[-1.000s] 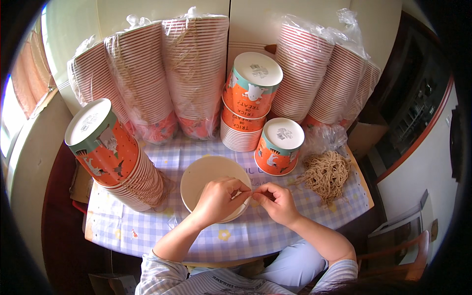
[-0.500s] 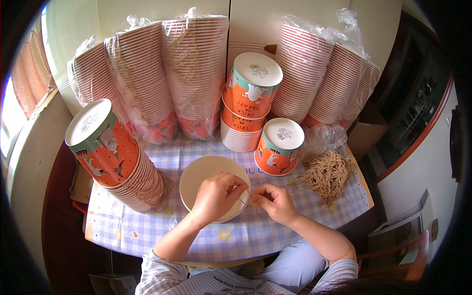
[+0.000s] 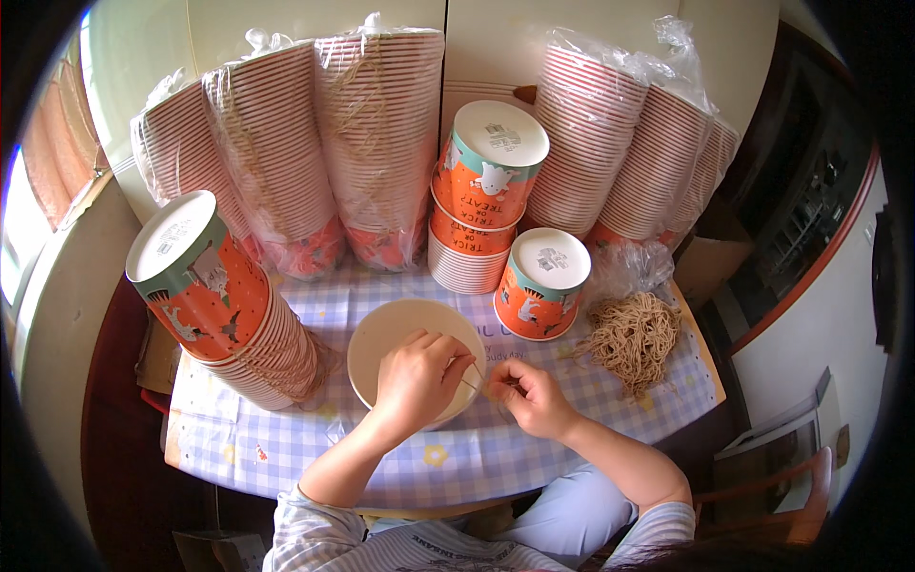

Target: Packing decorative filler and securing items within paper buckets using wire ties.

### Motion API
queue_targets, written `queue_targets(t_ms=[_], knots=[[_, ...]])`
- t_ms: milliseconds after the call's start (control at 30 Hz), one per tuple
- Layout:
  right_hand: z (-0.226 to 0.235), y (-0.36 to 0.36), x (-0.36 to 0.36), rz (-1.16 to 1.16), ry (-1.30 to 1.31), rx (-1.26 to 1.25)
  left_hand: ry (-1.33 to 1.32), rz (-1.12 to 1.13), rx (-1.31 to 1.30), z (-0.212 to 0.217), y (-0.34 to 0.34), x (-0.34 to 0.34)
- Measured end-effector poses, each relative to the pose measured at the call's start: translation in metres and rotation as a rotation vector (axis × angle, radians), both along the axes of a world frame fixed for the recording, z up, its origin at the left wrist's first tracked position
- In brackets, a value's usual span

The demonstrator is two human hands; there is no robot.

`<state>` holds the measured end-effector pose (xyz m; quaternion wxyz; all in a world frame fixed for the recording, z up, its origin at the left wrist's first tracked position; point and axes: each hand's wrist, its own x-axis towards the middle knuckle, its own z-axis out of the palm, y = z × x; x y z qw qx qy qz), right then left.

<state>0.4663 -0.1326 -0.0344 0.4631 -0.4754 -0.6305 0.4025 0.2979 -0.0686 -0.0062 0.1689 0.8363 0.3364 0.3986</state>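
Note:
A white-lined paper bucket (image 3: pixel 370 336) stands mouth up near the middle of the table. My left hand (image 3: pixel 419 374) is over its mouth, fingers pinched on a thin tan cord (image 3: pixel 474 379) by the right side of the rim. My right hand (image 3: pixel 534 398) is just outside that rim, its thumb and forefinger closed around the cord's other part; the fingertips hide how the cord passes through the wall. Beyond my right hand lies a heap of tan cords (image 3: pixel 634 341).
An upside-down orange and green bucket (image 3: pixel 539 286) stands behind my right hand. A leaning stack of buckets (image 3: pixel 214 291) is at the left, another stack (image 3: pixel 486 191) at the back. Tall plastic-wrapped bucket stacks (image 3: pixel 376 143) line the far edge of the checked tablecloth (image 3: pixel 381 472).
My left hand has shifted slightly upward. The fingers of my right hand have curled and turned a little at the rim. The bucket has barely moved.

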Motion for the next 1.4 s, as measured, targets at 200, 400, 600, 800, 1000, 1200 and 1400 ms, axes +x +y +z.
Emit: queue_targets(t_ms=[200,400,600,800,1000,1200,1400], knots=[[0.001,-0.002,-0.001,0.034,-0.018,0.030,0.035,0.016,0.083,-0.005,-0.001,0.003],[0.000,-0.003,-0.003,0.012,0.031,0.055,0.052,-0.042,0.041,0.002,0.003,-0.005],[0.002,0.001,0.010,-0.113,0.136,0.052,0.047,0.073,0.014,0.017,0.022,-0.033],[0.012,0.002,0.011,-0.119,0.301,0.019,0.173,0.255,0.014,-0.003,0.049,-0.056],[0.013,0.001,0.013,-0.145,0.355,0.088,0.320,0.227,-0.262,-0.017,0.062,-0.051],[0.016,-0.004,0.011,-0.094,0.227,0.145,0.168,0.477,-0.071,-0.027,0.076,-0.049],[0.012,-0.004,0.003,0.052,0.001,-0.089,-0.249,0.337,-0.304,-0.045,0.098,-0.062]])
